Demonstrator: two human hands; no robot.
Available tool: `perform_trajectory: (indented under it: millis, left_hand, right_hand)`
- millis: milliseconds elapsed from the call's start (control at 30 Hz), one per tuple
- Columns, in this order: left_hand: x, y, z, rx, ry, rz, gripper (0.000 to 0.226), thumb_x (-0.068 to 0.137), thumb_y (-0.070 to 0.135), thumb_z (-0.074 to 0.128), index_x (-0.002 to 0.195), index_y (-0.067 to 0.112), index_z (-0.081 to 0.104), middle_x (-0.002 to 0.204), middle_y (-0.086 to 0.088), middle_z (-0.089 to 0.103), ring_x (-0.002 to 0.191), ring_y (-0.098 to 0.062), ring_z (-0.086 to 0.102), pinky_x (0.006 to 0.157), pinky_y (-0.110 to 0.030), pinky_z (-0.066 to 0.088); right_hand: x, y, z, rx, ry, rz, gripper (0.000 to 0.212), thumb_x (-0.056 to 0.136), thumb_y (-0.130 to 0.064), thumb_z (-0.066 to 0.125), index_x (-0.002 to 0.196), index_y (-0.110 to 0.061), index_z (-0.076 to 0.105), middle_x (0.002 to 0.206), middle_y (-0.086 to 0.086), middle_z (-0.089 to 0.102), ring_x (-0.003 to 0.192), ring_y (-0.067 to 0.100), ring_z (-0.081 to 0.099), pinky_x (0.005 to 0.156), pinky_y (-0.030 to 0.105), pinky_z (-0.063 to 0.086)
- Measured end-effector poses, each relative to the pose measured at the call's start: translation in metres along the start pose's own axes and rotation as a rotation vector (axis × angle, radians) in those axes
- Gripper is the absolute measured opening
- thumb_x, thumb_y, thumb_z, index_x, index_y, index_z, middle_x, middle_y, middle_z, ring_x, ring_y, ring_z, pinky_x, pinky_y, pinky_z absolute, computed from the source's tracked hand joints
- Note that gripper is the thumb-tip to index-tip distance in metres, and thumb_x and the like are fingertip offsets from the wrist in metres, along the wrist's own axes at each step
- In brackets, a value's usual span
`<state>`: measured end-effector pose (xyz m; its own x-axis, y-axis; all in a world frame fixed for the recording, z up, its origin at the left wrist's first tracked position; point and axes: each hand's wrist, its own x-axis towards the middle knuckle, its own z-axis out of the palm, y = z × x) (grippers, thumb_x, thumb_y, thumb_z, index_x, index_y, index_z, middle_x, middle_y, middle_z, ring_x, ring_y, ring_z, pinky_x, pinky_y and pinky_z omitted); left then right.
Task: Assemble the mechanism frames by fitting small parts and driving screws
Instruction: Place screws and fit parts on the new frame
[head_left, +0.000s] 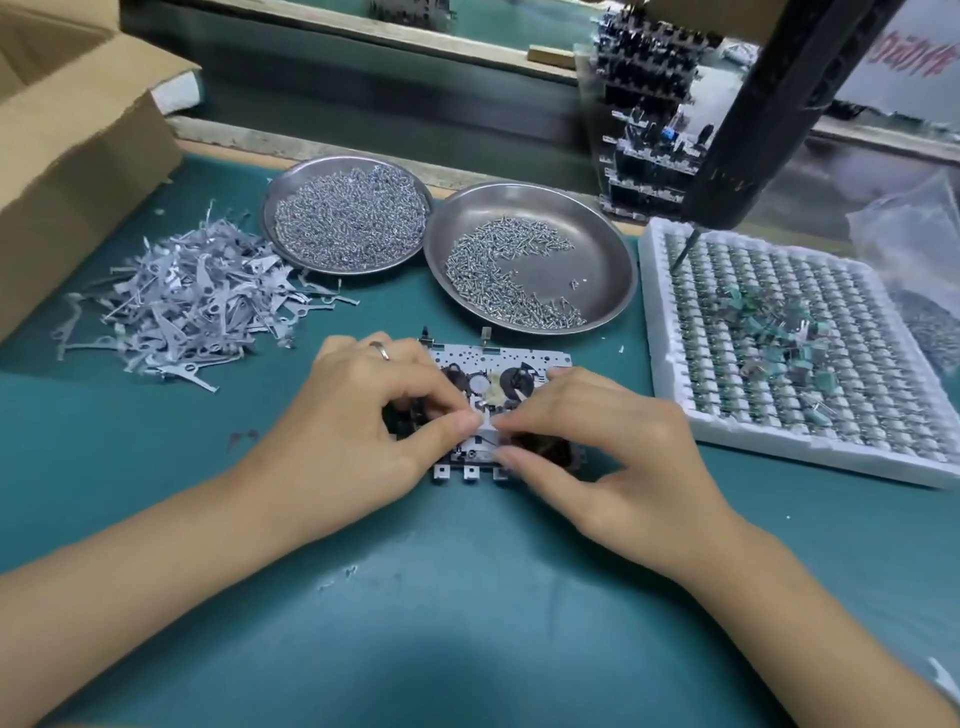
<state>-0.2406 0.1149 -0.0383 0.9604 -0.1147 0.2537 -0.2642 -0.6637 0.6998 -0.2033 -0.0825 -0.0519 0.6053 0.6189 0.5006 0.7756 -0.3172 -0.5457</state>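
Both hands, left hand (363, 410) and right hand (608, 447), pinch a small part on the mechanism frame (498, 374) at centre. Screw dishes (602, 249) sit at twelve o'clock, metal levers (182, 301) at ten, foam tray (670, 374) at three.

Open cardboard box (78, 130) far left; crumpled clear plastic bag (914, 234) far right.
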Motion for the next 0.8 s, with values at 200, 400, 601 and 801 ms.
perform_trajectory:
  millis: [200,400,601,801]
  left_hand:
    - [0.000,-0.001,0.001,0.006,0.011,-0.009,0.014,0.070,0.038,0.067,0.065,0.026,0.072,0.066,0.013,0.061,0.071,-0.012,0.053,0.082,-0.024,0.029]
    - [0.001,-0.003,0.002,-0.052,0.058,-0.040,0.011,0.067,0.039,0.070,0.062,0.029,0.071,0.061,0.012,0.059,0.067,-0.011,0.053,0.077,-0.030,0.036]
    - [0.001,-0.003,0.002,-0.136,0.032,-0.035,0.010,0.071,0.025,0.083,0.065,0.022,0.076,0.063,0.003,0.062,0.066,-0.014,0.055,0.067,-0.014,0.037]
    - [0.002,-0.004,0.001,-0.258,-0.022,-0.068,0.001,0.070,0.019,0.078,0.069,0.019,0.078,0.065,0.001,0.060,0.062,-0.012,0.055,0.060,-0.011,0.038]
  right_hand:
    - [-0.002,0.003,0.005,-0.116,-0.011,-0.115,0.008,0.080,-0.004,0.074,0.087,0.000,0.073,0.076,0.009,0.067,0.072,0.029,0.062,0.077,0.040,0.049]
    - [-0.008,-0.004,0.014,-0.130,0.112,-0.015,0.008,0.079,0.001,0.073,0.087,-0.002,0.073,0.077,0.003,0.068,0.073,0.021,0.060,0.072,0.024,0.048]
    - [-0.008,-0.007,0.022,-0.127,0.227,0.043,0.010,0.078,0.004,0.072,0.084,-0.004,0.073,0.073,0.003,0.065,0.070,0.019,0.058,0.068,0.020,0.046]
    - [-0.008,-0.007,0.025,-0.191,0.244,0.027,0.013,0.076,0.010,0.067,0.081,-0.001,0.071,0.073,0.005,0.065,0.068,0.025,0.059,0.066,0.028,0.047]
